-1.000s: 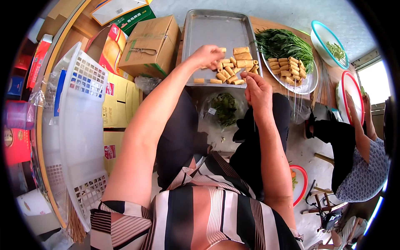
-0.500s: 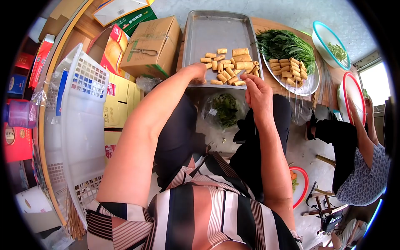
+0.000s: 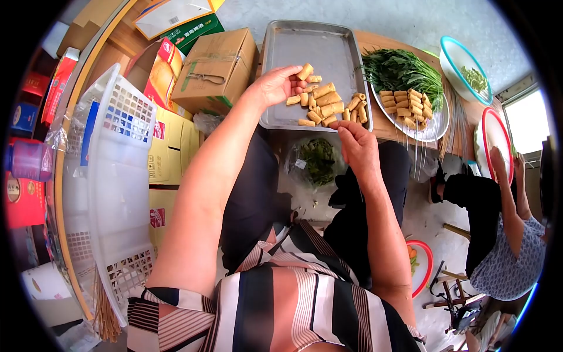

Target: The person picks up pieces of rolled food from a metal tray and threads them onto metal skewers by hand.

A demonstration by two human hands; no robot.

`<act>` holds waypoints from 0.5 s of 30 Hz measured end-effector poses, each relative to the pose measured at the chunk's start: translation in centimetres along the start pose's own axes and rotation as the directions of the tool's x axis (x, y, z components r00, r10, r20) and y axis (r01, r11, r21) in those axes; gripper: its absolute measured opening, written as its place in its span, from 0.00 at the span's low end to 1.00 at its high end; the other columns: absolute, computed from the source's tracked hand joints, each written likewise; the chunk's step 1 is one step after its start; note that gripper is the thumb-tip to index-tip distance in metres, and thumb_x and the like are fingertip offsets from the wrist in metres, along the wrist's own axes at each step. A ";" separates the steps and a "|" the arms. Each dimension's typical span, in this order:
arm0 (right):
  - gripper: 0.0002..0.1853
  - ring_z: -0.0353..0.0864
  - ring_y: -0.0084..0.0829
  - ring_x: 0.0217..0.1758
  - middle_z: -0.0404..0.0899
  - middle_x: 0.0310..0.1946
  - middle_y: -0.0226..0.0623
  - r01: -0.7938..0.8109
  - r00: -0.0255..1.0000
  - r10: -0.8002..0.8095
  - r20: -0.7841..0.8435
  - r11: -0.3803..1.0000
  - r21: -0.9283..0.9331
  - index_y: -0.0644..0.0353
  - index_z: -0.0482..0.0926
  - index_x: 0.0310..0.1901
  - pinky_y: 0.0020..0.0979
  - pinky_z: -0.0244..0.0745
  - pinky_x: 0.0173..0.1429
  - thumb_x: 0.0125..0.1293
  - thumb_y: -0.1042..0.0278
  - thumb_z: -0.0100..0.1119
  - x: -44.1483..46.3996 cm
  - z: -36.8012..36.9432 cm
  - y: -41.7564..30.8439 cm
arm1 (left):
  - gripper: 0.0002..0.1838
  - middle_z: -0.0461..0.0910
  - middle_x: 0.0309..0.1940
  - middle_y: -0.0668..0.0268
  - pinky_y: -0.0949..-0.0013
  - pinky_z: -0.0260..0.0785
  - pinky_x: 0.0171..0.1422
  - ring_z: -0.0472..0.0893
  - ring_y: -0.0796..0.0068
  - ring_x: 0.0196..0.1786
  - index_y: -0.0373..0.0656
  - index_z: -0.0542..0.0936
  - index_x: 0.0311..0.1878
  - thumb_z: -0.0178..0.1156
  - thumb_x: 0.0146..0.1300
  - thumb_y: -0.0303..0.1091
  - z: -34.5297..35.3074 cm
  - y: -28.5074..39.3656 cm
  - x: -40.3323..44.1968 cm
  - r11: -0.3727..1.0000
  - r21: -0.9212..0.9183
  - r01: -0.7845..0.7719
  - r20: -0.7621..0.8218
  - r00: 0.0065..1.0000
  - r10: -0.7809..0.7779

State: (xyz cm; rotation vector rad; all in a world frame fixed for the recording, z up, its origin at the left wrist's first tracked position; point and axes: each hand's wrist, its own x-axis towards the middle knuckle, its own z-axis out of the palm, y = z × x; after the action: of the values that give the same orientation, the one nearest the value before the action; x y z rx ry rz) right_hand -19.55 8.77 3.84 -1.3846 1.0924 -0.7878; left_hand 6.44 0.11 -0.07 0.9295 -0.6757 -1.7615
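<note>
Short tan rolls [image 3: 327, 98], much like rolled tofu skin, lie loose in the front half of a grey metal tray [image 3: 305, 44]. Over the tray's left side, my left hand [image 3: 280, 85] holds one roll [image 3: 305, 71] between thumb and fingers, raised above the others. My right hand [image 3: 360, 148] is at the tray's front right edge with thumb and forefinger pinched together; whatever is in them is too thin or hidden to name. To the right, an oval plate [image 3: 441, 126] carries stacked rolls [image 3: 407, 107] with thin skewers sticking out toward me, beside leafy greens [image 3: 404, 67].
Loose thin skewers [image 3: 459, 126] lie right of the plate. A cardboard box [image 3: 214, 70] with scissors on top stands left of the tray. A bag of greens [image 3: 316, 161] is below it. Another person's hands [image 3: 498, 158] are at a red-rimmed basin [image 3: 497, 126].
My left hand has lifted a roll from the tray and moved up and slightly right. My right hand has dropped a little lower. Some rolls in the tray have shifted apart.
</note>
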 end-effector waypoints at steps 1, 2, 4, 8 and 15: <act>0.11 0.61 0.12 0.15 0.65 0.13 0.21 0.001 1.000 -0.001 0.001 1.000 -0.011 0.64 0.81 0.42 0.20 0.57 0.20 0.67 0.69 0.51 -0.1 0.1 -0.1 | 0.13 0.79 0.37 0.63 0.77 0.71 0.39 0.75 0.80 0.33 0.35 0.77 0.47 0.54 0.67 0.35 0.2 0.0 0.0 1.000 0.005 -0.004 0.001 1.000 0.004; 0.10 0.61 0.12 0.15 0.65 0.13 0.21 0.001 1.000 -0.001 0.003 1.000 -0.022 0.64 0.81 0.42 0.20 0.57 0.20 0.67 0.69 0.51 -0.1 0.1 -0.2 | 0.13 0.79 0.37 0.63 0.77 0.71 0.39 0.75 0.80 0.33 0.35 0.77 0.47 0.54 0.67 0.35 0.4 -0.1 -0.1 1.000 0.003 -0.006 0.001 1.000 0.006; 0.10 0.61 0.12 0.15 0.65 0.13 0.21 0.002 1.000 -0.001 0.006 1.000 -0.028 0.64 0.81 0.42 0.20 0.57 0.21 0.67 0.69 0.51 -0.1 0.2 -0.2 | 0.15 0.79 0.36 0.63 0.77 0.71 0.38 0.75 0.80 0.33 0.34 0.77 0.48 0.54 0.68 0.37 0.9 -0.1 -0.3 1.000 0.023 -0.007 -0.009 1.000 0.007; 0.11 0.61 0.12 0.16 0.64 0.13 0.21 0.003 1.000 -0.002 0.011 0.999 -0.054 0.64 0.81 0.42 0.20 0.57 0.21 0.67 0.69 0.50 -0.1 0.3 -0.2 | 0.15 0.79 0.36 0.63 0.77 0.71 0.38 0.75 0.80 0.33 0.34 0.77 0.48 0.54 0.68 0.37 1.2 0.0 -0.4 1.000 0.022 -0.009 -0.024 1.000 0.010; 0.11 0.61 0.12 0.16 0.64 0.14 0.21 0.012 1.000 -0.012 0.014 0.999 -0.045 0.64 0.81 0.42 0.20 0.58 0.22 0.67 0.69 0.50 -0.2 0.3 0.0 | 0.16 0.78 0.37 0.63 0.77 0.71 0.38 0.74 0.81 0.32 0.34 0.77 0.48 0.55 0.67 0.38 0.8 -0.1 -0.2 1.000 0.008 -0.001 -0.002 1.000 0.001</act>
State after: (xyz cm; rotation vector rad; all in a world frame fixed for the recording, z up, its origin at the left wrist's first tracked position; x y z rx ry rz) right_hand -19.32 9.03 3.77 -1.4339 1.0984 -0.7657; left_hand 5.81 0.31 0.33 0.9361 -0.6827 -1.7577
